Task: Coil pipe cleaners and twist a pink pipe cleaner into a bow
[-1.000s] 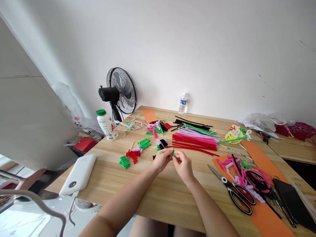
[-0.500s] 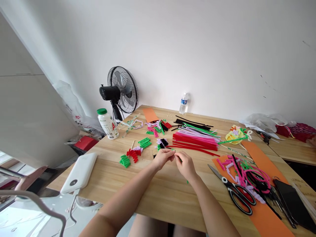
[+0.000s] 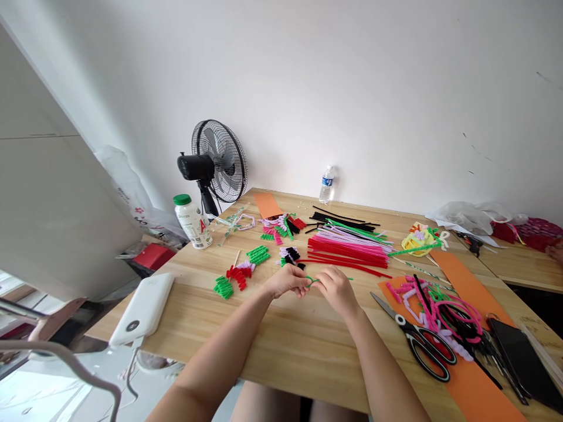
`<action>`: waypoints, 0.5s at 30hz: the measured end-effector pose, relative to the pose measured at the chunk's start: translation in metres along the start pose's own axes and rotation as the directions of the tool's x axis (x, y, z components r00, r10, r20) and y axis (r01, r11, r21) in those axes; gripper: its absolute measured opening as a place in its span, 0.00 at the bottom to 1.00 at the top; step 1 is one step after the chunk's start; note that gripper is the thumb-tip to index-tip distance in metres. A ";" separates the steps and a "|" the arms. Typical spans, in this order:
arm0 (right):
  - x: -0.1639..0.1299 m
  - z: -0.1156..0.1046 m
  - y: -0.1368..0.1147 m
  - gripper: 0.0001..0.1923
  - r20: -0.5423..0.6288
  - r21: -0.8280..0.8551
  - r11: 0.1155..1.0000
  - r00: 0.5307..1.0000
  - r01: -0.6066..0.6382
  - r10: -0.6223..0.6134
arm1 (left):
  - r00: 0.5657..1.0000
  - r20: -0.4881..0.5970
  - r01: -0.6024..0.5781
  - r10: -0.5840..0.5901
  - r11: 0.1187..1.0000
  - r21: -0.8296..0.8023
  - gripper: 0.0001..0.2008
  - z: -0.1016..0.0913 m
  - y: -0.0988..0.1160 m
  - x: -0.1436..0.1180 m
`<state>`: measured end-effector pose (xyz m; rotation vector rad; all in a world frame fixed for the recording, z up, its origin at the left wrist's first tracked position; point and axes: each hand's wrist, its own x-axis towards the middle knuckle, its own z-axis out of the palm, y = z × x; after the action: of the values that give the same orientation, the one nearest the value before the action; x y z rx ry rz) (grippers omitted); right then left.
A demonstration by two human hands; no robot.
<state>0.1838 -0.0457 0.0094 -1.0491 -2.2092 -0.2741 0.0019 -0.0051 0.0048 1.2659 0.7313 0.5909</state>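
So both hands, left hand [image 3: 288, 280] and right hand [image 3: 336, 290], are pinching a green pipe cleaner [image 3: 313, 281] over the wooden table [image 3: 272, 346], fingers closed on it.

Left hand [image 3: 287, 281], right hand [image 3: 338, 291] — fingertips pinched, nearly touching.

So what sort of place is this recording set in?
Probably a craft worktable in a plain room: a wooden table strewn with pipe cleaners, scissors on orange paper, and both hands bending a green pipe cleaner.
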 end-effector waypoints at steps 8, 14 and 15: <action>0.002 -0.009 0.001 0.08 0.025 0.110 0.994 1.000 0.016 -0.019 | 0.998 -0.019 -0.066 0.066 0.998 0.024 0.16 0.003 0.003 0.000; 0.004 -0.009 -0.001 0.09 0.014 0.089 0.996 1.000 -0.025 0.024 | 0.989 -0.065 -0.136 0.134 0.990 -0.034 0.14 0.005 0.001 0.002; 0.004 -0.010 -0.001 0.09 0.009 0.087 0.996 1.000 -0.028 0.027 | 0.989 -0.066 -0.137 0.134 0.989 -0.046 0.14 0.005 0.001 0.002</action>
<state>0.1855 -0.0483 0.0195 -1.0334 -2.1911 -0.1600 0.0070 -0.0061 0.0056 1.2619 0.6818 0.7586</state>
